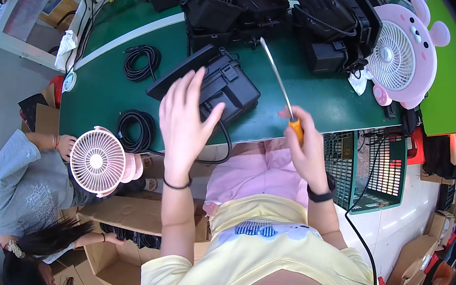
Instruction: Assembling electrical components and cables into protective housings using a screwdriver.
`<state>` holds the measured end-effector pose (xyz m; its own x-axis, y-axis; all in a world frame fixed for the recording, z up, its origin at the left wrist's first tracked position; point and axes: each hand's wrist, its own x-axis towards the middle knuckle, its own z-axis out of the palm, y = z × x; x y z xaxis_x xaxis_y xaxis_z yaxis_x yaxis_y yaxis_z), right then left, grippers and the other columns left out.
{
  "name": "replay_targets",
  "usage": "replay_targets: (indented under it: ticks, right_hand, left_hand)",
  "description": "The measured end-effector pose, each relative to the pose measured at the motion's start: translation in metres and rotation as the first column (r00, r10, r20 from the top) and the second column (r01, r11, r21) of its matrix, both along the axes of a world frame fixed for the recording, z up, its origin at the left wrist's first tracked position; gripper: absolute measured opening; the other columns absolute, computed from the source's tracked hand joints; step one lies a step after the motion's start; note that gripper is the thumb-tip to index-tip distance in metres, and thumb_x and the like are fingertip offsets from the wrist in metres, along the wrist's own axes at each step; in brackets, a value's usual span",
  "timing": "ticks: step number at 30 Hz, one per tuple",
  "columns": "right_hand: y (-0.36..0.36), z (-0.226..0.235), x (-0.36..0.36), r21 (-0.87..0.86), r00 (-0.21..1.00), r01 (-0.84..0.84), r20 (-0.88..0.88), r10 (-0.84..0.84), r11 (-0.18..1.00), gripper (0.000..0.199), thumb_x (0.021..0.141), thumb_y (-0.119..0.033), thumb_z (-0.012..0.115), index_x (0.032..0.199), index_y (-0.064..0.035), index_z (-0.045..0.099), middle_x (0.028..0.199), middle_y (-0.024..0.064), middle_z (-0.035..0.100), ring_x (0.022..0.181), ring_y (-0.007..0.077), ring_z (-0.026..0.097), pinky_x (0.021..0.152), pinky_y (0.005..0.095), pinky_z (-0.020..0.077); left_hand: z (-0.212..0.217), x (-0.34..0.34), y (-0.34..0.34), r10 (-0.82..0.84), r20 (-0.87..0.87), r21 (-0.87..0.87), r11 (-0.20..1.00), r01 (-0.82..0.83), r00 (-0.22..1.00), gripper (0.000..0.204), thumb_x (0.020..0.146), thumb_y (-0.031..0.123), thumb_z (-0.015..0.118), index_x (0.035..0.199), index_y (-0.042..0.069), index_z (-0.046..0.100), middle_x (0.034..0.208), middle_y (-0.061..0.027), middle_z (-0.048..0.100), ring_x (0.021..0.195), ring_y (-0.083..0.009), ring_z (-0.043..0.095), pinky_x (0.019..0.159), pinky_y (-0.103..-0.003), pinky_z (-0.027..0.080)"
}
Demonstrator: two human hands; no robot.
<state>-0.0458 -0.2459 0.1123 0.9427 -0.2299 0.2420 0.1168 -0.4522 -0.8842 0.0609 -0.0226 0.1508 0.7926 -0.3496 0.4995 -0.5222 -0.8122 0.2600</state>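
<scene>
My right hand (307, 152) grips a long-shafted screwdriver (277, 76) by its yellow-orange handle, the metal shaft pointing up and away over the green table. My left hand (187, 122) is spread with its fingers apart, over the near left side of a black plastic case (235, 87). Whether it touches the case, I cannot tell. A flat black panel (182, 71) tilts up at the case's far left side, partly hidden behind my fingers. From the case a black cable (227, 142) runs down past the table's near edge.
Coiled black cables (142, 62) lie on the table's left. More black cases (326, 11) are piled at the back and right. A pink fan (397, 56) stands right, a smaller one (96, 161) left. Another person (28, 184) reaches into a cardboard box (114, 236). A green crate (377, 172) sits below.
</scene>
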Motion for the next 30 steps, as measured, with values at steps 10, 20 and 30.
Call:
replay_targets:
  ticks: [10,20,30]
  right_hand:
    - [0.017,0.014,-0.037,-0.477,0.982,-0.182,-0.041,0.186,0.860,0.046,0.086,0.000,0.064,0.131,-0.0038,0.057,0.111,0.0169,0.068,0.081,0.0297,0.069,0.070,0.0370,0.0566]
    - [0.027,0.009,-0.028,-0.591,0.973,-0.192,-0.012,0.229,0.783,0.055,0.082,0.002,0.062,0.136,-0.0044,0.055,0.108,0.0158,0.067,0.079,0.0274,0.067,0.066,0.0366,0.0559]
    - [0.031,-0.010,-0.036,-0.119,0.935,-0.350,0.015,0.354,0.929,0.052,0.092,-0.004,0.060,0.143,-0.0071,0.049,0.103,0.0187,0.066,0.074,0.0337,0.067,0.063,0.0397,0.0562]
  left_hand:
    - [-0.011,0.028,-0.003,-0.004,0.053,0.114,0.993,-0.002,0.999,0.042,0.088,0.035,0.067,0.126,0.018,0.067,0.128,-0.0095,0.065,0.108,-0.0286,0.065,0.101,-0.043,0.043]
    - [-0.031,0.016,0.011,0.161,-0.040,-0.315,0.935,-0.165,0.986,0.025,0.099,0.018,0.053,0.113,0.008,0.071,0.115,-0.0108,0.068,0.109,-0.0303,0.060,0.098,-0.040,0.043]
    - [-0.034,0.007,0.004,0.221,0.031,-0.336,0.921,-0.198,0.975,0.016,0.095,0.010,0.059,0.105,0.011,0.071,0.108,-0.0082,0.066,0.106,-0.0273,0.057,0.095,-0.039,0.041]
